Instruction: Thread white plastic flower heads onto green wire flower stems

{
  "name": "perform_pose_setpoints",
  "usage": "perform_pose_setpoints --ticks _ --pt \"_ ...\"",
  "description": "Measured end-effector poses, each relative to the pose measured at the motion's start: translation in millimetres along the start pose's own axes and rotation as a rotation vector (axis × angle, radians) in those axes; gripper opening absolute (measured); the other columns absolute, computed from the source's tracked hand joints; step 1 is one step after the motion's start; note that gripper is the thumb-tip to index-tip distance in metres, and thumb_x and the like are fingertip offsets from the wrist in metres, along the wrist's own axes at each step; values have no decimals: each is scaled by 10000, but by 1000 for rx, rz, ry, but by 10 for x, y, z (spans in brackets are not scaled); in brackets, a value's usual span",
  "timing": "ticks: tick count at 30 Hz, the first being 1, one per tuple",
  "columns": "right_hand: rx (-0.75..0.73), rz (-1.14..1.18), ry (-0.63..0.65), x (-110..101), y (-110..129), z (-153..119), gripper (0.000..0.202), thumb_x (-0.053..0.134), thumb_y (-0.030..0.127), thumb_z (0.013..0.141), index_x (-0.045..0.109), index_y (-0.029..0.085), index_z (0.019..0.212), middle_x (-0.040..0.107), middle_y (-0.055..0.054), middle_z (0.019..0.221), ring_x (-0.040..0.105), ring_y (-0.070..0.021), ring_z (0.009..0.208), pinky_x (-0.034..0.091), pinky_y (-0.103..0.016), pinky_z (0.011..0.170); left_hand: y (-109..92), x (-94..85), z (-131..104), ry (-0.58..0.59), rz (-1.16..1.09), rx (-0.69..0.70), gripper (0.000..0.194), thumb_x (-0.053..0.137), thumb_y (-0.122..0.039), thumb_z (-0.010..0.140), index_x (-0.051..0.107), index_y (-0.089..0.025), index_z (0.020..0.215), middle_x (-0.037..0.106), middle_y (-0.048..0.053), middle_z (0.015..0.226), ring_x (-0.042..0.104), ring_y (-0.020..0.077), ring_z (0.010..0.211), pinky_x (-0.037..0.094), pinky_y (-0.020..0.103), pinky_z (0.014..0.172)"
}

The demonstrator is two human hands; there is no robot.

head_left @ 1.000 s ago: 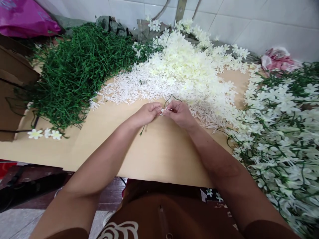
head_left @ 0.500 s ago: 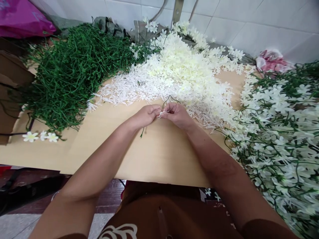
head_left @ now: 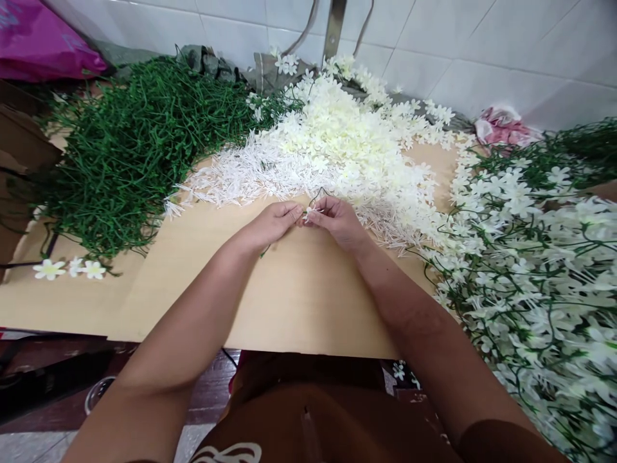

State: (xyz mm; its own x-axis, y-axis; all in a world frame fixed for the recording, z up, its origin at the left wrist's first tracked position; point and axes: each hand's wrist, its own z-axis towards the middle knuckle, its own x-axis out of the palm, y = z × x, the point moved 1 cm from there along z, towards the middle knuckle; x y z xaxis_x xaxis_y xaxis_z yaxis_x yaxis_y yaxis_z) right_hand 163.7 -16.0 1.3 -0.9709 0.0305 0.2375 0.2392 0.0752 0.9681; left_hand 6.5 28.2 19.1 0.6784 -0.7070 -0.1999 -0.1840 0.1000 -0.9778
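Note:
My left hand (head_left: 276,225) is closed in a pinch on a thin green artificial flower stem (head_left: 322,190), whose lower end shows beneath the palm. Fingertip to fingertip with it, my right hand (head_left: 341,223) pinches a small white stamen piece (head_left: 310,212) against the stem. The fingers hide most of the joint between the two. Just beyond both hands lies a heap of white stamen pieces (head_left: 245,170), and behind that a heap of cream-white flower heads (head_left: 347,128).
A large pile of green stems (head_left: 159,128) is at left, with a few loose flowers (head_left: 49,269) in front. Assembled white flowers on stems (head_left: 540,276) fill the right side. A cardboard box (head_left: 19,154), a pink bag (head_left: 45,42) and a crumpled red-and-white cloth (head_left: 506,127) border the cardboard-covered table (head_left: 193,276).
Both hands stay together at nearly the same spot, with the fingers slightly shifted around the white piece. The stem's lower end has drawn closer to my left hand. The view has turned a little.

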Motion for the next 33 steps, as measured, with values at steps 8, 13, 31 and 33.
perform_pose_setpoints --ticks 8,13,31,33 --pt "84 117 9 -69 79 -12 393 898 381 496 602 185 665 639 50 617 639 -86 637 574 -268 743 34 -196 2 -93 54 9 324 586 -470 795 580 -150 846 462 -31 635 384 81 539 292 220 507" --pt "102 29 81 -39 70 -23 406 887 401 510 586 182 671 640 45 626 642 -88 617 558 -254 695 -43 -73 -29 -2 91 -14 213 518 -352 836 574 -152 789 449 -40 604 363 74 515 292 216 503" --pt "126 -136 99 -43 232 -67 456 886 453 477 562 180 645 625 36 579 604 -95 572 519 -262 621 -75 -107 -41 46 -21 -19 448 599 -593 784 561 -154 697 523 -6 638 442 95 591 365 239 585" --pt "156 -88 41 -134 318 -92 457 901 420 459 558 183 647 626 40 569 604 -98 557 529 -266 605 -69 -246 -61 -41 -74 16 519 620 -661 733 629 -144 771 642 54 779 551 136 720 430 262 671"
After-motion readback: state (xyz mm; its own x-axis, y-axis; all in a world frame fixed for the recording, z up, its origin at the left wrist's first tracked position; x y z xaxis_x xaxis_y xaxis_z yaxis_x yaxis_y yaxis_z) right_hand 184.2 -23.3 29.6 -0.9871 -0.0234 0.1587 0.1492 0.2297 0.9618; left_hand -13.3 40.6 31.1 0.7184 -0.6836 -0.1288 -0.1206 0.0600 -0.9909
